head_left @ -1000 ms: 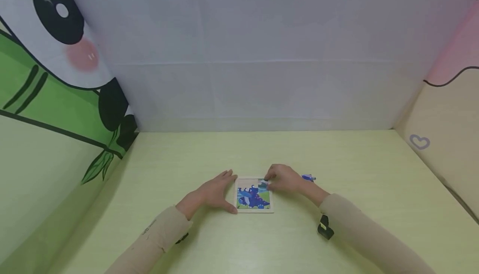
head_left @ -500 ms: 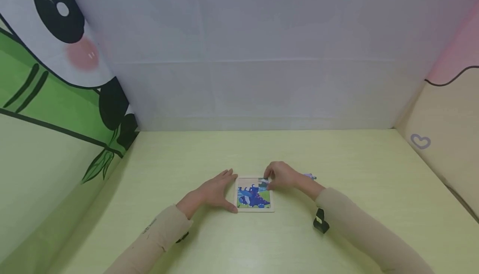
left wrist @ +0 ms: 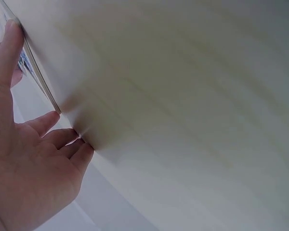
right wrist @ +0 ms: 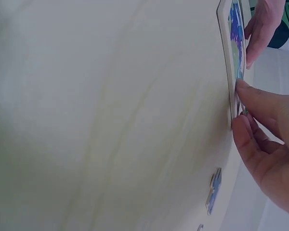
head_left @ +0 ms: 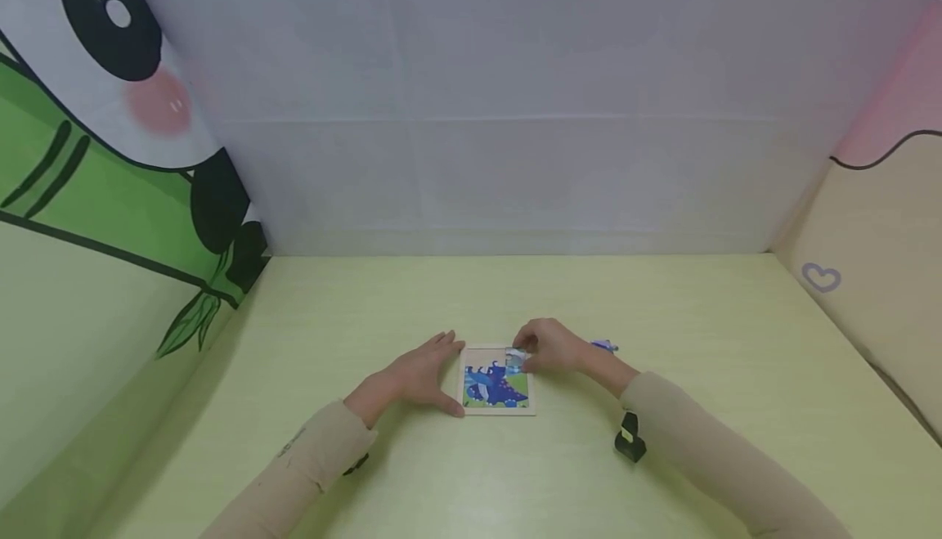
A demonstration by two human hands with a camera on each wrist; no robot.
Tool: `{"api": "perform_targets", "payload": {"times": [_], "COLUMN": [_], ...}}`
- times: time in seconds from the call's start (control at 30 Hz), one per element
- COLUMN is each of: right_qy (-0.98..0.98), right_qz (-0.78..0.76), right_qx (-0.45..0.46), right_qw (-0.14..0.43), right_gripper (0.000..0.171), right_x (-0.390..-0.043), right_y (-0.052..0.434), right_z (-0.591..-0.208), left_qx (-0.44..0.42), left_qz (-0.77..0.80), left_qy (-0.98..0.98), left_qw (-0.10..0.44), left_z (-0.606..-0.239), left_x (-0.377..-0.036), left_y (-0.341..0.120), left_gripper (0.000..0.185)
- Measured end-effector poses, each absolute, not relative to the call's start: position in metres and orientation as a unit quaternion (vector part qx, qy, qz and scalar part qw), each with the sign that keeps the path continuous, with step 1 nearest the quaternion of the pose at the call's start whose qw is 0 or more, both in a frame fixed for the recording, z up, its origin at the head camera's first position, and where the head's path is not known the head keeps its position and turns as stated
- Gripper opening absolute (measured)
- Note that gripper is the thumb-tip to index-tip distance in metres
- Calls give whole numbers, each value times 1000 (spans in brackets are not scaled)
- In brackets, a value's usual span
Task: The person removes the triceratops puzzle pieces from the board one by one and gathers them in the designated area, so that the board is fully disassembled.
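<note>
A small jigsaw puzzle in a pale wooden frame (head_left: pixel 500 411) lies on the table, its picture a blue dinosaur (head_left: pixel 496 387). Bare board shows along the upper left inside the frame. My left hand (head_left: pixel 420 375) spreads along the frame's left side, thumb at the near corner and a fingertip at the far corner. With thumb and fingers, my right hand (head_left: pixel 553 346) pinches a puzzle piece (head_left: pixel 514 357) at the frame's upper right corner. In the right wrist view the fingertips (right wrist: pixel 242 84) mostly hide that piece.
A loose blue puzzle piece (head_left: pixel 605 345) lies on the table right of the frame, behind my right wrist. The right wrist view shows this loose piece (right wrist: pixel 214 191) and part of another (right wrist: pixel 200 227). A pale wall hanging (head_left: pixel 515 187) borders the table's back.
My right hand has shifted slightly left with the pinched piece, which now looks lighter and sits a little further left. The left hand keeps its place at the frame.
</note>
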State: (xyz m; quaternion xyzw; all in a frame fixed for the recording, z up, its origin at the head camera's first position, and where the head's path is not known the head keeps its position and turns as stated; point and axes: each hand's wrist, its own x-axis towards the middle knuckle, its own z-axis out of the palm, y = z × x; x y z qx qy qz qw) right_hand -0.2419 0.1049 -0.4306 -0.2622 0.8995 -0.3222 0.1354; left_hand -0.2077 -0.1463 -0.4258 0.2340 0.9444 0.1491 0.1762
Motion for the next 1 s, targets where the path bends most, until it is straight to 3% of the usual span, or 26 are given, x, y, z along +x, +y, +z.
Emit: {"api": "perform_targets", "payload": {"times": [0.37,1.0], "right_qy": [890,891], "right_qz": [-295,-270], "right_qx": [-330,-355], "right_qw": [105,88], "right_gripper": [26,23], "right_x": [-244,-244], "right_y": [112,117], "right_z": [-431,-422], "left_qx": [236,234], "left_qz": [148,159], "left_qy": [944,942], "left_qw": [175,178], "left_z": [-429,-427], "left_x": [-208,-208], "left_y": [-147,-147], "left_gripper": [106,105]}}
